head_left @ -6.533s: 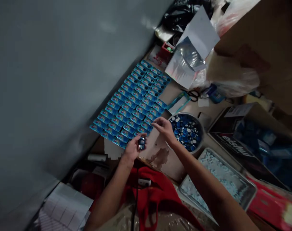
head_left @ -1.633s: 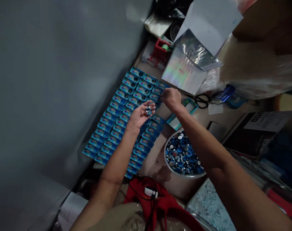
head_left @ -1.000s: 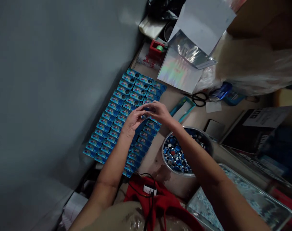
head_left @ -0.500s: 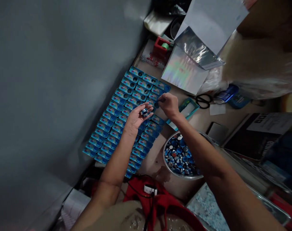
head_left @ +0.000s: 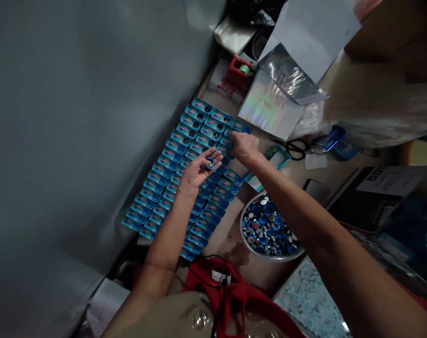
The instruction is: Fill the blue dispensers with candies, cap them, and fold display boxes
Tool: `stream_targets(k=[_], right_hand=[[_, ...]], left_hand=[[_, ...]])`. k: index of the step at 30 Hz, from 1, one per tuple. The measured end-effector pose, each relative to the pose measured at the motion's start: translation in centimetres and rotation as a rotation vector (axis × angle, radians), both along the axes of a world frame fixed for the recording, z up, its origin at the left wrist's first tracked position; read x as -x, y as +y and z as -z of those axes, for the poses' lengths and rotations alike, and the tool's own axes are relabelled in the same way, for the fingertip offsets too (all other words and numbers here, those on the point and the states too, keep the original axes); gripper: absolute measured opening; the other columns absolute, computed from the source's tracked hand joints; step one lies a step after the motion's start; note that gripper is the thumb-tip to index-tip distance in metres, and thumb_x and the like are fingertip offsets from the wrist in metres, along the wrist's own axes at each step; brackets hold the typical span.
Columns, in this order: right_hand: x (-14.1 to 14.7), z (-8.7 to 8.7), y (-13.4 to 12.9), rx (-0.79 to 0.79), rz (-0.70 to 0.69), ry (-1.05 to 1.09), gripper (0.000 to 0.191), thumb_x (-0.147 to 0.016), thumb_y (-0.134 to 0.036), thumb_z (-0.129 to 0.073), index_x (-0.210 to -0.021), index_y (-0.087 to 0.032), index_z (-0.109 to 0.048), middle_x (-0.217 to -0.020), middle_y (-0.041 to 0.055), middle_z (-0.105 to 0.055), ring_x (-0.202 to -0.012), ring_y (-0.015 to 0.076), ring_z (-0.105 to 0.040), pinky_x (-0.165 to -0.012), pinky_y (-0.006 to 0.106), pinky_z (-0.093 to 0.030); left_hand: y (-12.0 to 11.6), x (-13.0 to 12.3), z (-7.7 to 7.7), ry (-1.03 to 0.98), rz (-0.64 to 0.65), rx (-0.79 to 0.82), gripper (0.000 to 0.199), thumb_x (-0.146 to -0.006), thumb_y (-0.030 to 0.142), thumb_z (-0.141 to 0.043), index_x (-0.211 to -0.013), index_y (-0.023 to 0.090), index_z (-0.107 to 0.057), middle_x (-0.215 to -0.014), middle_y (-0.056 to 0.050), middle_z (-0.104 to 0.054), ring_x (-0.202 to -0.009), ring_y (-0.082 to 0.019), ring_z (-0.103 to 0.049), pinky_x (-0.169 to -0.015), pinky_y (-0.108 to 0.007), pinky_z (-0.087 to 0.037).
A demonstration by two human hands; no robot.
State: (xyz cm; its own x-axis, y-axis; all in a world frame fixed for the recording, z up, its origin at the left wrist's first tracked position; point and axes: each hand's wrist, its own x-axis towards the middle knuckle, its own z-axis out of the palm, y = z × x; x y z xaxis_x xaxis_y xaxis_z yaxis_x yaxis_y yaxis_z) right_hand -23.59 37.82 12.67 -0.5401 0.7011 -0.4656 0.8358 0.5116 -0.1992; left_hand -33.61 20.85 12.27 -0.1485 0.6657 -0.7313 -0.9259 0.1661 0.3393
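Rows of flat blue packs (head_left: 159, 179), each with a round spot at one end, lie close together on a counter (head_left: 224, 231) beside a grey wall. The left hand (head_left: 195, 174) is above them, palm up and loosely open, with small round blue-and-silver pieces (head_left: 210, 164) resting in it. Near it but apart, the right hand (head_left: 245, 146) bends its fingers down at the packs; hidden fingertips mean I cannot tell whether it grips anything. A metal bowl (head_left: 269, 258) holds similar pieces. A level, cupped left palm and light right-hand touches should avoid spills and crooked rows.
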Motion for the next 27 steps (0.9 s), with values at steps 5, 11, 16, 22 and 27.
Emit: stream_targets(k=[5,11,16,22,27], right_hand=[[-0.8,-1.2,-4.5,0.112,-0.116,0.458,0.027,-0.085,-0.017,-0.064,-0.106,-0.023,-0.079,-0.098,0.0041,-0.077,-0.087,0.0194,-0.069,-0.073,0.028,-0.046],[-3.8,0.5,-8.5,0.231,-0.128,0.519,0.013,-0.08,-0.016,-0.066,-0.085,-0.022,-0.076,-0.094,0.0051,-0.075,-0.085,0.0191,-0.066,-0.076,0.028,-0.047],[-6.1,1.8,-7.8,0.225,0.12,0.574,0.006,-0.078,-0.02,-0.062,-0.08,-0.023,-0.067,-0.079,0.0021,-0.071,-0.073,0.019,-0.065,-0.07,0.029,-0.049],[-3.8,1.9,-5.3,0.03,0.08,0.294,0.004,-0.078,-0.02,-0.069,-0.076,-0.023,-0.067,-0.091,0.0074,-0.077,-0.087,0.026,-0.07,-0.076,0.035,-0.049],[-1.3,1.8,-3.2,-0.013,0.029,0.038,0.015,-0.073,-0.029,-0.081,-0.083,-0.027,-0.071,-0.093,0.0071,-0.077,-0.088,0.0296,-0.07,-0.07,0.034,-0.046]], left_hand=[[-0.7,-0.3,-0.4,0.11,0.103,-0.037,0.061,-0.061,-0.005,-0.054,-0.114,0.016,-0.077,-0.108,-0.005,-0.082,-0.091,-0.014,-0.074,-0.09,-0.025,-0.056],[-1.6,-2.5,0.5,0.129,0.226,-0.142,0.058,-0.058,-0.001,-0.056,-0.106,0.015,-0.082,-0.1,-0.003,-0.081,-0.076,-0.01,-0.067,-0.066,-0.017,-0.047],[-2.6,-4.0,0.6,-0.006,0.146,-0.034,0.04,-0.07,0.0,-0.062,-0.104,0.013,-0.079,-0.1,-0.008,-0.081,-0.083,-0.014,-0.074,-0.081,-0.024,-0.056],[-2.7,-1.9,-0.9,0.037,-0.08,0.056,0.02,-0.087,0.006,-0.061,-0.099,0.013,-0.075,-0.096,-0.008,-0.079,-0.102,-0.02,-0.077,-0.107,-0.04,-0.057],[-2.4,-0.1,-0.7,0.038,-0.042,-0.03,0.043,-0.072,-0.008,-0.057,-0.104,0.014,-0.076,-0.099,-0.004,-0.078,-0.107,-0.016,-0.076,-0.117,-0.038,-0.05]])
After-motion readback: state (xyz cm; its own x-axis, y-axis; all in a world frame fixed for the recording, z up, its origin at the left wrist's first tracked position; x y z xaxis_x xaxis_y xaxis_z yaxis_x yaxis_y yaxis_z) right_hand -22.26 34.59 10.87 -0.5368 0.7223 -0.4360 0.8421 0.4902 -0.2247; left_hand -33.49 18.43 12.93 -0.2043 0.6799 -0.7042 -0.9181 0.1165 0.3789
